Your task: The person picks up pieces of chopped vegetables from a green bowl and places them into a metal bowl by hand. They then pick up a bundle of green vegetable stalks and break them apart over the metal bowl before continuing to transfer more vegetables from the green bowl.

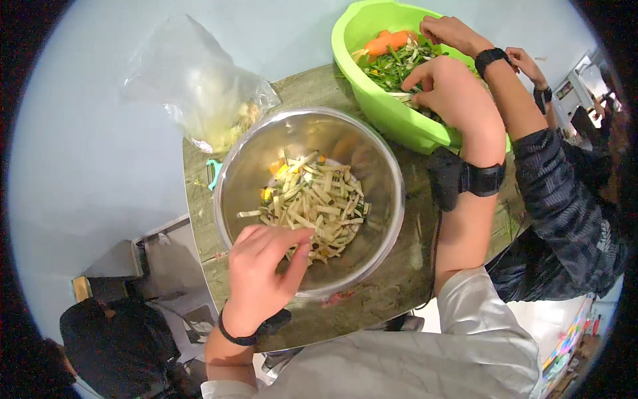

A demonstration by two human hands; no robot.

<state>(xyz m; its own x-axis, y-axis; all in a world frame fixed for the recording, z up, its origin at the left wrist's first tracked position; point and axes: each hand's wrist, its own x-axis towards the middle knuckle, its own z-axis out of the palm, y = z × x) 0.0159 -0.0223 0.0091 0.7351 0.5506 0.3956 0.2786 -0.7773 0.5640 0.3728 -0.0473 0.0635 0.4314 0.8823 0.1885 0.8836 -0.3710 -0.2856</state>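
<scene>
A large steel bowl (389, 233) on the wooden table holds pale cut vegetable strips (319, 203) with some orange pieces. Over the bowl's near left rim is my left hand (266, 269), thumb and forefinger close together near the strips; whatever is between the fingertips is too small to make out. My right hand (452, 90) reaches into a light green basin (362, 93), fingers bent over chopped greens (392, 70); its fingertips are partly hidden by the hand and leaves. Carrots (389, 43) lie at the basin's far side.
A co-worker's hand (455, 34) reaches into the basin from the right, wearing a black wristband. A clear plastic bag (212, 93) with scraps stands behind the steel bowl, near a turquoise peeler (213, 173). Another person in black (119, 349) is at the lower left.
</scene>
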